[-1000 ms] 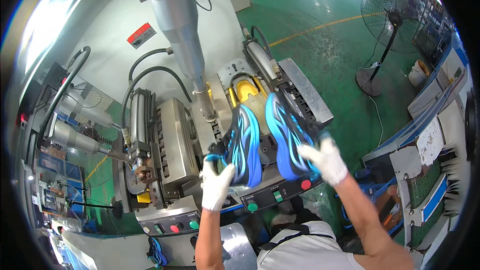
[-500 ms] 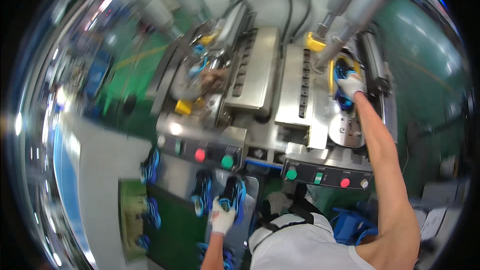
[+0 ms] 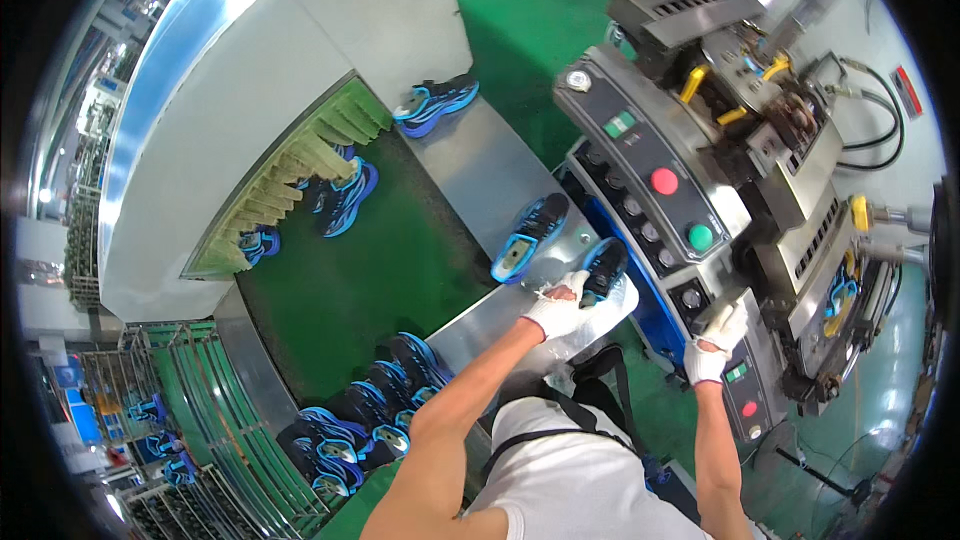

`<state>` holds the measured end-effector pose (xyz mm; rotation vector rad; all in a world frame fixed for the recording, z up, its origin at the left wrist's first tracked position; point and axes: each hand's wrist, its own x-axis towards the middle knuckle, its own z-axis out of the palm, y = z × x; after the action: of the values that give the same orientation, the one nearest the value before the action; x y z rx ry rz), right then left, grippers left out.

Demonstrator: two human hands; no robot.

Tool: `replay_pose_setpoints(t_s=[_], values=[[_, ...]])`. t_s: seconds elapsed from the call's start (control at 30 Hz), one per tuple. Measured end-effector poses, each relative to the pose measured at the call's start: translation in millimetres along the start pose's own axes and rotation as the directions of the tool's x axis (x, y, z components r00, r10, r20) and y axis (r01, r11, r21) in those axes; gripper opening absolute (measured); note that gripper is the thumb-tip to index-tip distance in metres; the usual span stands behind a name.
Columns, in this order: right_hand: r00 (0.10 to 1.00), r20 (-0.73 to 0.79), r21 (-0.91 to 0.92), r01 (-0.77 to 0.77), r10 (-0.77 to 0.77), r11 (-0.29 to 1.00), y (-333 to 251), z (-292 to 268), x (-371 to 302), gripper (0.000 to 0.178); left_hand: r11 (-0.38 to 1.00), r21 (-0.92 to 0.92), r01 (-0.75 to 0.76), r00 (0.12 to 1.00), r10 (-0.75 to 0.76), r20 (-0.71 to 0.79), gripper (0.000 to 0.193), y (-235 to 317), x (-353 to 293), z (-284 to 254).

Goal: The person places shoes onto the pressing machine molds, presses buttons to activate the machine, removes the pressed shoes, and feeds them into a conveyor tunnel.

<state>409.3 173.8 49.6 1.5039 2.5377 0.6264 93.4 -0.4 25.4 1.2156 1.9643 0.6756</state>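
Observation:
My left hand [image 3: 560, 313], in a white glove with the fingertips bare, is closed on the heel end of a black and blue sports shoe [image 3: 606, 266] at the corner of the metal ledge. Another such shoe [image 3: 530, 238] stands just left of it. My right hand [image 3: 716, 343], gloved the same way, lies over the near end of the right machine's control panel [image 3: 742, 380]. Its fingers stretch forward, holding nothing visible, and cover part of the panel. A blue and black shoe [image 3: 843, 292] sits in the right machine's yellow-edged holder.
Left of the hands, a metal ledge [image 3: 490, 155] runs round a green conveyor belt [image 3: 370, 310]. Shoes come through a fringed curtain [image 3: 300, 175] in a white housing [image 3: 270, 70]; several more shoes [image 3: 370, 395] line the near side. The other machine's panel [image 3: 650, 155] has red and green buttons.
My view has swung left toward the belt. My right hand has left the shoe in the machine and come back to the control panel. My left hand stays on its shoe at the ledge.

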Motion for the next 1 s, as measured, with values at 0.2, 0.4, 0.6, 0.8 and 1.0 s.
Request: replay_pose_setpoints(t_s=[0.2, 0.4, 0.6, 0.8, 1.0], values=[[0.888, 0.46, 0.758, -0.387, -0.01, 0.526, -119, -111, 0, 0.111, 0.998, -0.052, 0.045, 0.837, -0.066, -0.543, 0.081, -57, -18, -119], [0.828, 0.476, 0.716, -0.56, 0.295, 0.417, -311, -87, -4, 0.067, 0.984, -0.093, 0.151, 0.97, -0.166, -0.176, 0.081, -104, 28, -100], [0.683, 0.722, 0.643, -0.723, 0.113, 0.253, -306, -72, 29, 0.055, 0.951, -0.281, 0.133, 0.944, -0.208, -0.257, 0.067, -115, 48, -99], [0.532, 0.838, 0.542, -0.837, 0.12, -0.07, -153, -92, -22, 0.079, 0.991, -0.024, 0.133, 0.976, -0.127, 0.175, 0.079, -9, 47, -16], [0.156, 0.921, 0.334, -0.789, 0.358, -0.515, 26, -154, -190, 0.086, 0.963, 0.139, -0.23, 0.891, 0.151, 0.428, 0.08, 168, -33, 92]])
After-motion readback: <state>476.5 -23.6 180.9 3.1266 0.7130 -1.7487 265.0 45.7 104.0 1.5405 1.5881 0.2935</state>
